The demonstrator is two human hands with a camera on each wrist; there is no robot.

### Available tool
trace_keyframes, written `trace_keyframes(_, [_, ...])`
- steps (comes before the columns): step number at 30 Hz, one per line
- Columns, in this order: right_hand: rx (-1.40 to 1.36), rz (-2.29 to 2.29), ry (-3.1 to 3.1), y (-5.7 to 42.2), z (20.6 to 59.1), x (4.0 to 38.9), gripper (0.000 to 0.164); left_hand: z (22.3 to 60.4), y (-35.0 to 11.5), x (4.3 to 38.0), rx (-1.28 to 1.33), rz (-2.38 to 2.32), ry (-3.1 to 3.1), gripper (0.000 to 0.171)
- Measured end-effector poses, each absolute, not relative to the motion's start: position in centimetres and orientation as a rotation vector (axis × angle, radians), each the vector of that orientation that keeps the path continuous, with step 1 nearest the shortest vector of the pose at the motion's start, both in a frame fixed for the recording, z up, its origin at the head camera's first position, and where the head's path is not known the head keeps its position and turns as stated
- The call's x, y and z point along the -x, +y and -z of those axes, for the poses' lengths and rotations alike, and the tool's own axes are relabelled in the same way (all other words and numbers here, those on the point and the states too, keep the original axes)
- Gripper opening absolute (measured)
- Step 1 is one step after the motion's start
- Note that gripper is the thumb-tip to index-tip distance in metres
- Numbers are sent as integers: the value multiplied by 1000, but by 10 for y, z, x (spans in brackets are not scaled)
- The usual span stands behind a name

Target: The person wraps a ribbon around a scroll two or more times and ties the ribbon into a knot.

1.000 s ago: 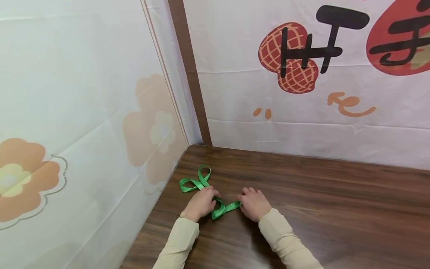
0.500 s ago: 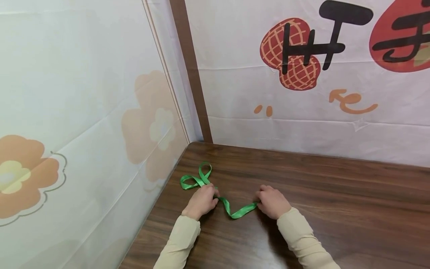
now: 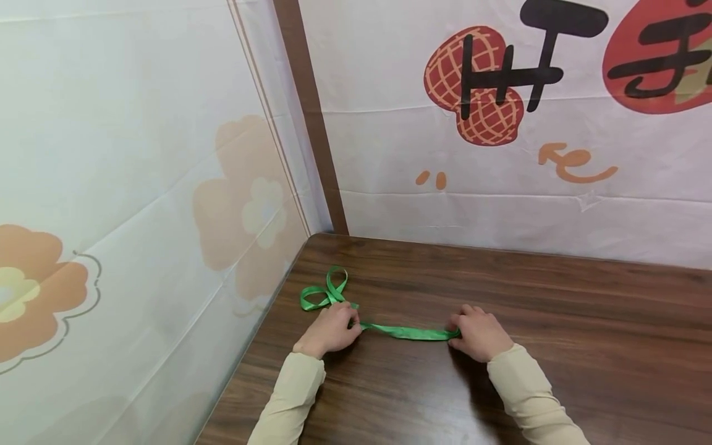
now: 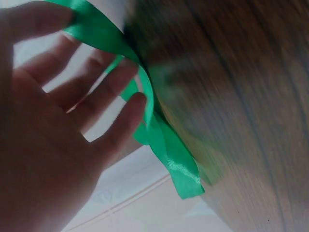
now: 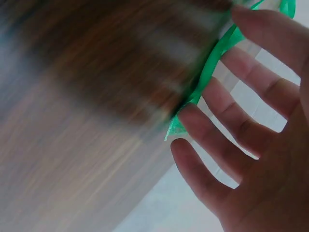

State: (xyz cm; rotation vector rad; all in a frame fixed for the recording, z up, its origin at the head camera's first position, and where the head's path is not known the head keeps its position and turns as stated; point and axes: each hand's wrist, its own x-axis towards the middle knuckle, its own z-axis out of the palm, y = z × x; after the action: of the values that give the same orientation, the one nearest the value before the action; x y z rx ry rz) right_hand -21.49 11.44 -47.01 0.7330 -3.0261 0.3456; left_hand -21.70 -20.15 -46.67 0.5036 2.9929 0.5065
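A shiny green ribbon (image 3: 417, 334) runs nearly straight across the tabletop between the two hands in the head view. My left hand (image 3: 332, 329) pinches it between thumb and fingers. Beyond that hand, the rest of the ribbon lies in two loops. At the other side, my right hand (image 3: 479, 332) pinches the ribbon near one end. In the left wrist view the ribbon (image 4: 176, 157) passes along the fingertips, and a cut end hangs past the little finger. The right wrist view has the ribbon (image 5: 210, 63) between thumb and fingers, its frayed end beside the fingertips.
The brown wood-grain table (image 3: 556, 303) extends to the right. Along its left side hangs a pale cloth (image 3: 139, 185) printed with flowers. Behind the far edge is a white printed cloth (image 3: 378, 142) with a brown vertical stripe.
My right hand has moved to the right, drawing the ribbon from a bent, sagging shape into a nearly straight line. My left hand has stayed almost in place beside the loops.
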Motion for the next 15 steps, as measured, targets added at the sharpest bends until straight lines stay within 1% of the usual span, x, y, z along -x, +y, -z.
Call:
trace_keyframes(4, [-721, -331, -2994, 121, 472, 214, 18, 467, -202, 218, -504, -520, 2975, 18])
trace_keyframes(11, [-710, -333, -2933, 130, 473, 210, 22, 468, -203, 221, -450, -600, 2926, 17])
trace_keyframes(15, [-664, -354, -2954, 136, 472, 209, 18, 468, -204, 223, -427, -669, 2920, 15])
